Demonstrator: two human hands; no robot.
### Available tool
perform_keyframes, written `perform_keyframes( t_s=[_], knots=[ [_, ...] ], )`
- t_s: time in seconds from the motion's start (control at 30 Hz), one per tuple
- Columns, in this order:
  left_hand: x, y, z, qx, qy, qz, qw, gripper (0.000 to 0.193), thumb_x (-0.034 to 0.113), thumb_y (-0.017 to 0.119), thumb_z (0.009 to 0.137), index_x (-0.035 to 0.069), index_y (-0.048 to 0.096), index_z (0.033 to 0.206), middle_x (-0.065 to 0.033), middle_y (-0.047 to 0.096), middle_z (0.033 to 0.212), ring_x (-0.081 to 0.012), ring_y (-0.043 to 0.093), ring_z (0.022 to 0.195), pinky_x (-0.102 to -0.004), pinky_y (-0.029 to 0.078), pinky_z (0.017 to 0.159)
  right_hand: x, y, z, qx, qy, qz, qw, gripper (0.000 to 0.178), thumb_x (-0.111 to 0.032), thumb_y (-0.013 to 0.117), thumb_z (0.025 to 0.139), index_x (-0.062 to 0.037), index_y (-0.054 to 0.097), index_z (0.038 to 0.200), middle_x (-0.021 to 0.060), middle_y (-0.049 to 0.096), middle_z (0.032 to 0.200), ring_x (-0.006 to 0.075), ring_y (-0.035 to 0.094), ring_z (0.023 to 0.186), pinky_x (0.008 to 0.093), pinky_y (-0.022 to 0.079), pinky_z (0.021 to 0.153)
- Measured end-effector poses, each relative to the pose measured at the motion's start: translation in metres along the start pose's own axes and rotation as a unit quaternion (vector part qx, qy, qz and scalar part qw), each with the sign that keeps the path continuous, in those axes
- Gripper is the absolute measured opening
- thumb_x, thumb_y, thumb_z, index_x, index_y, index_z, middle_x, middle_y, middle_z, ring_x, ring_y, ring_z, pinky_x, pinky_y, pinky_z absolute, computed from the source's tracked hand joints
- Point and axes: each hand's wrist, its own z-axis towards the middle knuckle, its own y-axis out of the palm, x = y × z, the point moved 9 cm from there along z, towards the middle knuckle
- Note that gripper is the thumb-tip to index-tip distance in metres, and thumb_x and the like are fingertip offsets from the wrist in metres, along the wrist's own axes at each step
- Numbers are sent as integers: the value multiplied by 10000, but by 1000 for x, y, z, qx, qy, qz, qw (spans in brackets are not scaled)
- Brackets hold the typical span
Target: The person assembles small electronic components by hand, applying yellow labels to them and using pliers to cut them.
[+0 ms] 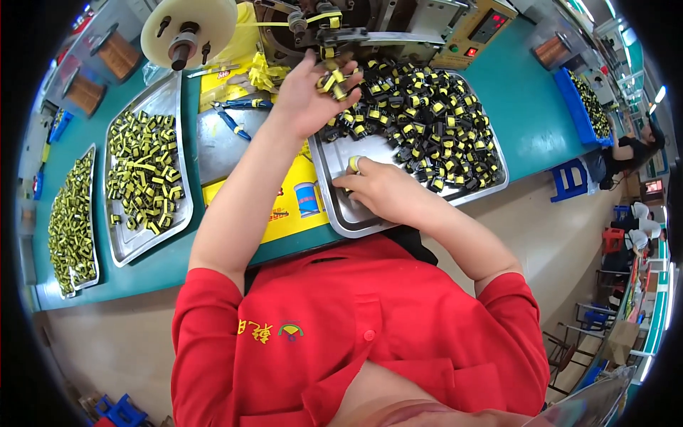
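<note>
My left hand is raised under the taping machine, palm partly up and fingers curled round several small transformers with yellow tape. Just above its fingertips, one more taped piece sits at the machine's head, where a strip of yellow tape runs in from the left. Over the near left part of a metal tray is my right hand, its fingers bent inward. Something yellowish shows at one of its fingers; whether that is a part or a wrap I cannot tell. Black and yellow transformers heap up in that tray.
Two trays at left hold yellow-taped pieces and more small parts. Blue-handled pliers lie on a metal plate. A control box stands behind the tray, a white reel at upper left. Another person sits far right.
</note>
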Motion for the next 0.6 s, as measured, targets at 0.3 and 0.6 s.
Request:
perform_keyframes(
  t_s=[0.3, 0.6],
  knots=[
    [-22, -2, -46, -131, -105, -7, 986, 361, 414, 408, 929, 76, 535, 919, -55, 541, 822, -200, 540, 770, -338, 453, 639, 43, -34, -3, 169, 86, 461, 867, 388, 80, 593, 795, 32, 514, 1172, 87, 534, 1074, 145, 573, 942, 284, 495, 876],
    [-8, -28, -53, -40, -55, 93, 993, 294, 350, 493, 883, 89, 600, 965, -55, 631, 930, -177, 614, 814, -311, 473, 619, 35, -47, 8, 262, 53, 571, 776, 354, 122, 559, 799, 65, 469, 1137, 120, 549, 1060, 206, 583, 967, 323, 499, 880]
  ],
)
